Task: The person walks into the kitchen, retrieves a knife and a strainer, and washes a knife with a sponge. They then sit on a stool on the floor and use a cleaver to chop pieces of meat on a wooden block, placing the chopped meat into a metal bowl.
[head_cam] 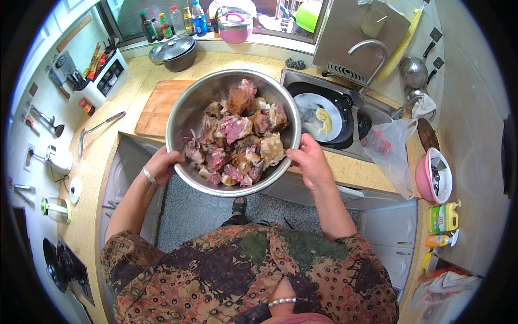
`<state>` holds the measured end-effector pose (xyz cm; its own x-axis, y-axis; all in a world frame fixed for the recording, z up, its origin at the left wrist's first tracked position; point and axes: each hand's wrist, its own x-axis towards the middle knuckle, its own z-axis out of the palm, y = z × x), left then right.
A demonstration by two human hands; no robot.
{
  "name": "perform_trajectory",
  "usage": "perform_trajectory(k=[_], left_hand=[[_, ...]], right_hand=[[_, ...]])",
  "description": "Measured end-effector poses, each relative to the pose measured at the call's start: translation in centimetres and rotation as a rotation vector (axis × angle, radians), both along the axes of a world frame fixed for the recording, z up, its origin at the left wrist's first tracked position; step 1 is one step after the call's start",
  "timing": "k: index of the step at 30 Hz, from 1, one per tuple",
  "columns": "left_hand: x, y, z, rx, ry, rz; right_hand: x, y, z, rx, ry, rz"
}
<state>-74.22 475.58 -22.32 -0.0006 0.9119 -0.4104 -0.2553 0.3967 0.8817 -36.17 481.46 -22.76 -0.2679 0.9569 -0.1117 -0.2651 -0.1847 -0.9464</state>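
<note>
A large stainless steel bowl (190,101) full of raw meat chunks (234,128), some with bone and browned skin, is held up before me. My left hand (162,165), with a bracelet at the wrist, grips its lower left rim. On the opposite side, my right hand (309,162) grips the rim with its thumb on top. The bowl overlaps a wooden cutting board (156,107) lying on the counter. To the right, in the sink (289,77), sits a dark pan (347,117) holding cloudy water and a yellowish item (323,120).
A lidded pot (176,52) stands behind the cutting board. A metal utensil (101,125) lies on the left counter. Past the sink are a faucet (370,44), a clear plastic bag (390,150) and a pink basin (425,178). Bottles (177,20) line the windowsill.
</note>
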Motion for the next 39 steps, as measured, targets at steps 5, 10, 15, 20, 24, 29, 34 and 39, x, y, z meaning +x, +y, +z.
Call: perform_trajectory(k=[5, 10, 15, 20, 24, 29, 34, 39], left_hand=[[-1.8, 10.5, -2.6, -0.011, -0.009, -0.177], [-1.4, 18.4, -4.5, -0.002, -0.013, -0.221], [0.0, 24.0, -6.7, 0.033, -0.057, -0.286], [1.9, 26.9, -7.3, 0.039, 0.019, -0.246], [3.4, 26.8, -7.7, 0.034, -0.010, -0.114], [5.4, 27.4, -10.5, 0.068, -0.037, -0.012], [8.3, 25.9, -10.1, 0.136, -0.083, 0.053], [8.1, 23.9, -8.9, 0.104, -0.107, 0.220]], right_hand=[[-0.5, 6.5, 0.3, -0.060, -0.042, -0.086], [-0.5, 11.9, -2.5, -0.117, -0.102, -0.143], [1.0, 16.7, -5.5, -0.215, -0.102, -0.156], [3.4, 21.6, -8.2, -0.167, -0.122, -0.120], [4.0, 25.8, -9.1, -0.150, -0.132, -0.076], [5.3, 30.9, -9.9, -0.099, -0.121, -0.118], [3.4, 33.4, -10.4, 0.058, -0.137, -0.123], [4.4, 29.0, -10.4, 0.353, -0.558, -0.177]])
